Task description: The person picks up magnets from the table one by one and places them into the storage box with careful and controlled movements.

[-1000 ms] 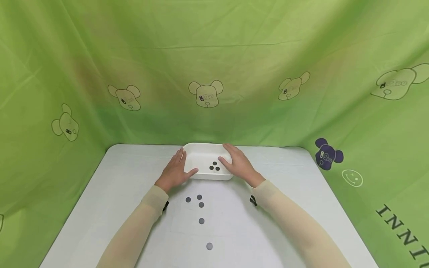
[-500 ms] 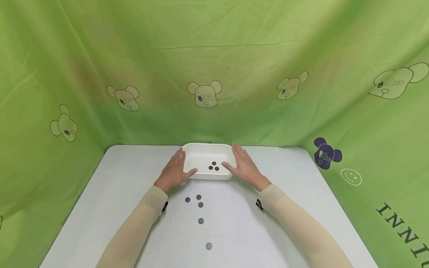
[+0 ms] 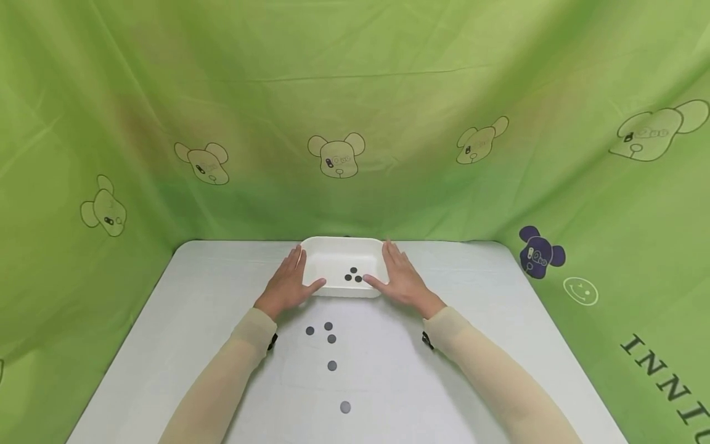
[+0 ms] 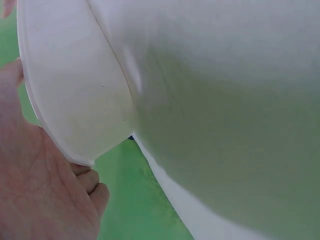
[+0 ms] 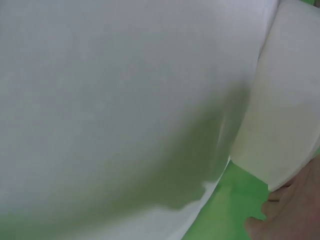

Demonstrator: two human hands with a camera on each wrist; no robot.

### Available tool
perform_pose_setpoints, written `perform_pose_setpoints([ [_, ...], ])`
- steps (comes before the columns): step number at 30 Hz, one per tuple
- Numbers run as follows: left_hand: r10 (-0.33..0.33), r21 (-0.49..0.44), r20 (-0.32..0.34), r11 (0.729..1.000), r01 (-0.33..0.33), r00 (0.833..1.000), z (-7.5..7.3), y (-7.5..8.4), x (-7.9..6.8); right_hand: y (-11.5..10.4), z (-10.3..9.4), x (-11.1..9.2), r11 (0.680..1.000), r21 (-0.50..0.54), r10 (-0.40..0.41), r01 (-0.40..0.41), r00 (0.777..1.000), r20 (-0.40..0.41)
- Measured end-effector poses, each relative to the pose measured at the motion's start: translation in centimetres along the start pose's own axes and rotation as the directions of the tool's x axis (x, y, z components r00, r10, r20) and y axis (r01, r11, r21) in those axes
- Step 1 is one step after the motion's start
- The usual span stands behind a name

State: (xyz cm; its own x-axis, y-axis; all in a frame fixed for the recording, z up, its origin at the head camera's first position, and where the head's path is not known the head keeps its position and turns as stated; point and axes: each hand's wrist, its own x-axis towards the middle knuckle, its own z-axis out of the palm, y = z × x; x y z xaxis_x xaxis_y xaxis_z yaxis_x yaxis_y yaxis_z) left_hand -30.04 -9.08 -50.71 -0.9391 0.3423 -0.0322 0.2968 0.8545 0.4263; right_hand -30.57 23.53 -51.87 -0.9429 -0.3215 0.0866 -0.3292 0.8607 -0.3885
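A white, shallow rectangular tray [image 3: 338, 254] with rounded corners sits at the far edge of the table. Three small dark round discs [image 3: 353, 275] lie in it, toward its near right part. My left hand [image 3: 285, 285] holds the tray's left end, thumb at the near rim and fingers along the side. At the right end, my right hand [image 3: 406, 277] has its thumb over the near right rim and its fingers along the outside. Both wrist views show the outer tray wall [image 4: 75, 80] with the fingers partly hidden behind it.
Several more dark discs [image 3: 331, 339] are scattered on the white table [image 3: 388, 382] between the forearms, one of them [image 3: 346, 407] nearer the body. A green printed cloth [image 3: 344, 209] hangs close behind the far table edge and on both sides.
My right hand has shifted outward to the right and its thumb has come down toward the near rim. The left hand, the tray and the discs stay practically where they were.
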Motion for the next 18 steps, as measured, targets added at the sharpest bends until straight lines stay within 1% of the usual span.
perform_pose_setpoints([
  [3, 0.005, -0.016, 0.002, 1.0, -0.005, 1.0, 0.0, 0.03, 0.04, -0.01, 0.08, -0.08, 1.0, -0.014, 0.001, -0.001, 1.0, -0.002],
  [6, 0.012, -0.013, -0.001, 1.0, -0.012, 1.0, 0.05, -0.09, 0.15, 0.0, 0.18, -0.08, 1.0, -0.028, 0.0, 0.0, 1.0, -0.013],
  [12, 0.012, -0.012, -0.014, 1.0, -0.012, 1.0, 0.11, -0.45, 0.2, -0.27, 0.21, -0.03, 1.0, -0.002, -0.002, 0.002, 1.0, -0.004],
  [18, 0.012, -0.013, -0.003, 1.0, -0.012, 1.0, -0.06, -0.51, 0.22, -0.35, 0.14, -0.02, 0.999, -0.032, 0.002, -0.002, 1.0, 0.0],
])
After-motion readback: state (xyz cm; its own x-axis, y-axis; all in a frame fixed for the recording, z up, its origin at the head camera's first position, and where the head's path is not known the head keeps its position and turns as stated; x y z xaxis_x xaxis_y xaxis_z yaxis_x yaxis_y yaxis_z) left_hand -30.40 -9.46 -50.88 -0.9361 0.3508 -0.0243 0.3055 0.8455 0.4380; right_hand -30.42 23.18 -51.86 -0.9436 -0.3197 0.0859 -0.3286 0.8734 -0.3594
